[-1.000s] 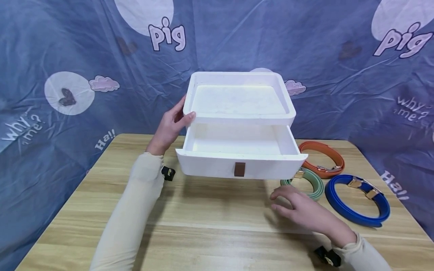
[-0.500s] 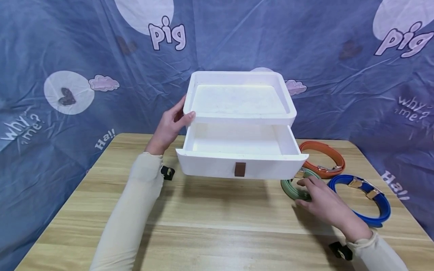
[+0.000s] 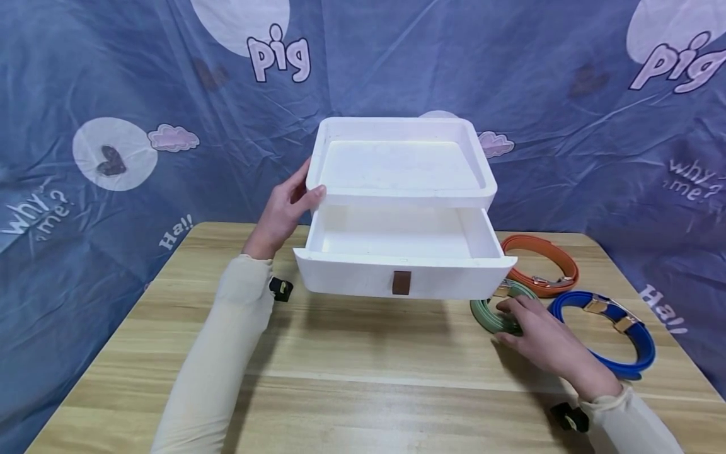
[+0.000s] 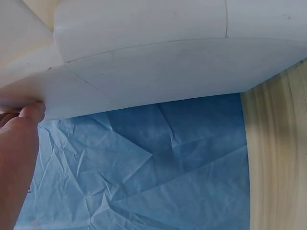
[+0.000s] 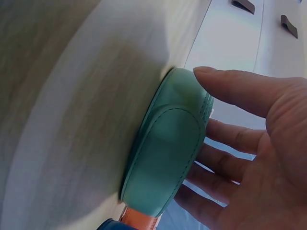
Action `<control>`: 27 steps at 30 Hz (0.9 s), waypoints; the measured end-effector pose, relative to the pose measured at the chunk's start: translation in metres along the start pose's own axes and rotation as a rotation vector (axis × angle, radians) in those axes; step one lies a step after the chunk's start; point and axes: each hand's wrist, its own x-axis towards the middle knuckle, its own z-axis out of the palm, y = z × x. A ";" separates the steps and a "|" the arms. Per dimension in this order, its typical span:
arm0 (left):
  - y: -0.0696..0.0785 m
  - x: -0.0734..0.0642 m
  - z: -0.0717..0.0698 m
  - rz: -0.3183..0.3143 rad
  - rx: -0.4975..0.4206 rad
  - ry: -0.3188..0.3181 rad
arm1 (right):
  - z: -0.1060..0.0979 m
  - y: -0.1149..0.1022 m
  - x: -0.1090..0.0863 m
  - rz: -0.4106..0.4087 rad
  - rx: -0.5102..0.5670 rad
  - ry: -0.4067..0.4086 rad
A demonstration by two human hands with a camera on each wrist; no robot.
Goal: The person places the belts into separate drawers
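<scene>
A white drawer unit [image 3: 403, 195], with a shallow tray top, stands at the back of the table. Its upper drawer [image 3: 351, 277], which has a brown pull tab [image 3: 401, 282], is pulled out with a bare floor inside. My left hand [image 3: 280, 211] grips the unit's left side, thumb over the top rim; the left wrist view shows it at the edge of the white wall [image 4: 153, 72]. On the right, my right hand [image 3: 539, 337] is at a coiled green belt [image 5: 163, 143], fingers reaching over the coil and thumb tip right at its edge. The hand partly hides the belt from above.
An orange belt [image 3: 553, 252] lies coiled behind the green one, beside the drawer unit. To the right is a coiled blue belt [image 3: 641, 353] with gold-coloured fittings. A blue printed cloth [image 3: 187, 75] hangs behind the wooden table [image 3: 363, 391].
My right hand has moved right from beside the green belt to over it, then stayed there during the last half second. The left hand and drawer unit have kept their places.
</scene>
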 end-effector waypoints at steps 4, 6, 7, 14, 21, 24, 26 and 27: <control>0.001 0.000 0.000 -0.001 0.003 -0.002 | 0.000 0.002 0.003 0.003 -0.014 -0.015; 0.001 0.000 0.000 -0.001 0.004 -0.004 | 0.000 0.003 0.004 0.003 -0.020 -0.024; 0.002 0.000 0.000 -0.001 0.002 -0.005 | 0.001 0.003 0.004 0.003 -0.022 -0.026; 0.003 0.000 0.000 -0.003 -0.001 -0.015 | 0.003 0.003 0.006 -0.016 -0.017 -0.014; 0.001 0.000 0.001 0.014 -0.011 -0.018 | 0.003 0.005 0.008 -0.018 0.008 -0.069; 0.001 0.000 0.001 0.016 -0.016 -0.017 | 0.003 0.005 0.007 -0.022 -0.001 -0.068; 0.000 0.000 0.001 0.015 -0.016 -0.016 | 0.003 0.004 0.007 -0.028 -0.010 -0.055; 0.000 0.000 0.000 0.015 -0.016 -0.016 | 0.003 0.004 0.006 -0.033 -0.013 -0.045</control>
